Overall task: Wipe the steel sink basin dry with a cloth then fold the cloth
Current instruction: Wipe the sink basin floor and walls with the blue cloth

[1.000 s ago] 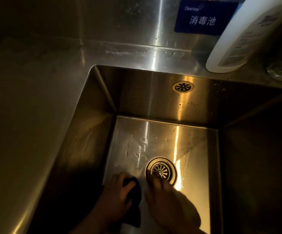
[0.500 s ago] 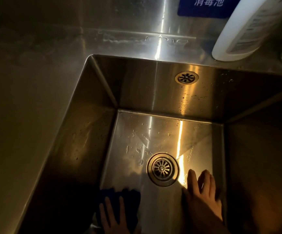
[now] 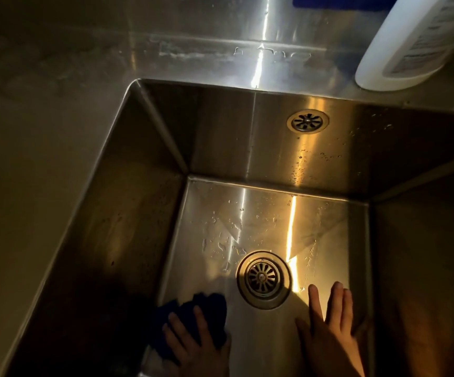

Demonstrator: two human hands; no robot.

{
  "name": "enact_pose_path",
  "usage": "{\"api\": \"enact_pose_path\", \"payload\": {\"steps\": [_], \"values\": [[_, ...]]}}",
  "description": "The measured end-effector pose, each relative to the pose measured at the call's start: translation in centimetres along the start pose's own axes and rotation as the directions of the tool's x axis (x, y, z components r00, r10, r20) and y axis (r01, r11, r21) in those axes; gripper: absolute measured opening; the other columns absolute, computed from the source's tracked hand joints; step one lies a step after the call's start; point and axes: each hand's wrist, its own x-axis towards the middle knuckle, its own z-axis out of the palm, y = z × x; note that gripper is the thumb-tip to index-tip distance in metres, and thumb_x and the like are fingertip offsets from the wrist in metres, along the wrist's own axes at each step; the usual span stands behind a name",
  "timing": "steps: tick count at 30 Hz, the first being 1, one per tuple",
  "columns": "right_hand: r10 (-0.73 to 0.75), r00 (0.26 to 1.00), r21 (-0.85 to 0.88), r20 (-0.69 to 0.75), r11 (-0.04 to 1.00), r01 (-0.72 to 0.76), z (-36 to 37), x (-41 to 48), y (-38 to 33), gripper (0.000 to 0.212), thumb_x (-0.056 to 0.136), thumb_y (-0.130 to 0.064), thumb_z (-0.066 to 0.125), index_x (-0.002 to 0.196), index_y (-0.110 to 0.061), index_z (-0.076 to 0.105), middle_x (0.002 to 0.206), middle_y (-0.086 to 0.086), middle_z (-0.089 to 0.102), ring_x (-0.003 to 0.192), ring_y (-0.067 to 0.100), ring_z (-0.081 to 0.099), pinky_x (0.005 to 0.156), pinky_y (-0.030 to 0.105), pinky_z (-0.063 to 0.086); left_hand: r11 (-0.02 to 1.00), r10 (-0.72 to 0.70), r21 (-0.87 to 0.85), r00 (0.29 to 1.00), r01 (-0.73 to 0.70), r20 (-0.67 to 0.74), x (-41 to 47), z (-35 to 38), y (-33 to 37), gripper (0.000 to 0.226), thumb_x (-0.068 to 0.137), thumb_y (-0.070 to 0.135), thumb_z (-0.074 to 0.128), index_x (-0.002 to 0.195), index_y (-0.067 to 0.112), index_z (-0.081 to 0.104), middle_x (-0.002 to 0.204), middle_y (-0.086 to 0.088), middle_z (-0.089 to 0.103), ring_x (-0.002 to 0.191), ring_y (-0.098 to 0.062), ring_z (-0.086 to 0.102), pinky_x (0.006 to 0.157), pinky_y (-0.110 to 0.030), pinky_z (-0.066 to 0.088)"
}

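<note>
Droplet-beaded steel basin (image 3: 220,137); left hand (image 3: 198,346) presses crumpled, seemingly dark-blue cloth (image 3: 190,306).

Commercial kitchen or wash-up station, likely; light is dim and view narrow. Deep square sink basin (image 3: 220,137) in brushed steel, sunk into steel counter (image 3: 44,159), steel backsplash (image 3: 193,17) rising behind. Round overflow grille (image 3: 307,121) in back wall, wide drain strainer (image 3: 263,278) in floor. Edge of blue sign (image 3: 342,2) fixed on backsplash, lettering cut off. Large white bottle (image 3: 399,42) with printed label on ledge behind basin, right. Water drops on steel.
</note>
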Motion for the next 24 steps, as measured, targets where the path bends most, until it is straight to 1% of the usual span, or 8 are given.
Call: {"api": "enact_pose_path", "payload": {"steps": [3, 6, 10, 12, 14, 17, 20, 24], "values": [[0.013, 1.000, 0.002, -0.005, 1.000, -0.013, 0.6, -0.1, 0.3, 0.067, 0.092, -0.065, 0.009, 0.140, -0.026, 0.036, 0.151, 0.025, 0.031, 0.140, 0.042, 0.025, 0.084, 0.067, 0.045, 0.997, -0.039, 0.060, 0.999, 0.039, 0.002, 1.6, -0.3, 1.8, 0.075, 0.085, 0.070, 0.017, 0.132, 0.014, 0.036, 0.128, -0.039, 0.050, 0.111, -0.059, 0.051, 0.071, -0.077, 0.039], [0.024, 1.000, 0.001, 0.014, 1.000, -0.024, 0.9, 0.0, 0.4, 0.071, 0.089, -0.069, 0.005, 0.143, -0.031, 0.030, 0.153, 0.023, 0.026, 0.144, 0.039, 0.017, 0.089, 0.071, 0.040, 0.952, 0.128, 0.292, 0.988, -0.097, -0.088, 3.7, -0.6, 2.6, 0.077, 0.074, 0.064, 0.042, 0.134, 0.016, 0.037, 0.130, -0.035, 0.051, 0.115, -0.054, 0.052, 0.070, -0.072, 0.043], [0.030, 1.000, 0.033, 0.006, 0.999, -0.030, 0.9, 0.2, 0.4, 0.070, 0.090, -0.067, 0.011, 0.144, -0.028, 0.032, 0.153, 0.021, 0.029, 0.143, 0.038, 0.021, 0.092, 0.060, 0.037, 0.905, 0.260, 0.384, 0.953, -0.184, -0.158, 7.2, -0.8, 4.4, 0.088, 0.057, 0.056, 0.082, 0.129, 0.014, 0.058, 0.130, -0.032, 0.052, 0.115, -0.051, 0.053, 0.070, -0.071, 0.044], [0.028, 1.000, 0.062, 0.000, 0.998, -0.028, 1.1, 0.3, 0.3, 0.070, 0.089, -0.067, 0.012, 0.141, -0.029, 0.036, 0.155, 0.018, 0.025, 0.145, 0.035, 0.016, 0.080, 0.056, 0.049, 0.887, 0.308, 0.415, 0.929, -0.203, -0.203, 9.1, -1.1, 5.6, 0.083, 0.064, 0.054, 0.078, 0.134, 0.015, 0.054, 0.136, -0.031, 0.048, 0.121, -0.050, 0.048, 0.077, -0.071, 0.042], [0.035, 0.999, 0.077, -0.005, 0.996, -0.035, 1.4, 0.4, 0.3, 0.070, 0.088, -0.068, 0.012, 0.141, -0.030, 0.036, 0.157, 0.016, 0.020, 0.145, 0.035, 0.016, 0.072, 0.054, 0.055, 0.898, 0.306, 0.391, 0.924, -0.201, -0.230, 11.2, -1.4, 7.1, 0.080, 0.081, 0.055, 0.061, 0.147, 0.022, 0.031, 0.149, -0.029, 0.028, 0.136, -0.047, 0.029, 0.092, -0.072, 0.032], [0.039, 0.999, 0.064, 0.006, 0.997, -0.039, 1.7, 0.4, 0.4, 0.068, 0.087, -0.068, 0.016, 0.141, -0.031, 0.035, 0.156, 0.018, 0.024, 0.145, 0.035, 0.018, 0.079, 0.061, 0.051, 0.903, 0.303, 0.381, 0.922, -0.198, -0.241, 14.8, -1.8, 9.1, 0.075, 0.091, 0.060, 0.034, 0.150, 0.031, -0.002, 0.157, -0.019, -0.001, 0.144, -0.039, 0.001, 0.105, -0.067, 0.017], [0.043, 0.999, 0.032, -0.025, 0.999, -0.042, 2.2, 0.4, 0.7, 0.068, 0.086, -0.068, 0.018, 0.142, -0.033, 0.033, 0.154, 0.018, 0.029, 0.144, 0.035, 0.021, 0.089, 0.065, 0.044, 0.914, 0.311, 0.338, 0.922, -0.224, -0.232, 18.1, -3.2, 10.8, 0.071, 0.092, 0.061, 0.028, 0.149, 0.033, -0.005, 0.158, -0.015, -0.008, 0.144, -0.038, -0.007, 0.108, -0.066, 0.011], [0.015, 0.999, 0.051, -0.044, 0.999, -0.012, 2.1, 0.5, 0.8, 0.065, 0.089, -0.065, 0.018, 0.140, -0.030, 0.037, 0.154, 0.019, 0.027, 0.144, 0.036, 0.020, 0.077, 0.059, 0.052, 0.885, 0.325, 0.412, 0.922, -0.218, -0.211, 19.7, -3.9, 10.9, 0.072, 0.092, 0.062, 0.028, 0.149, 0.032, -0.003, 0.157, -0.016, -0.010, 0.143, -0.039, -0.008, 0.108, -0.066, 0.011]]}}
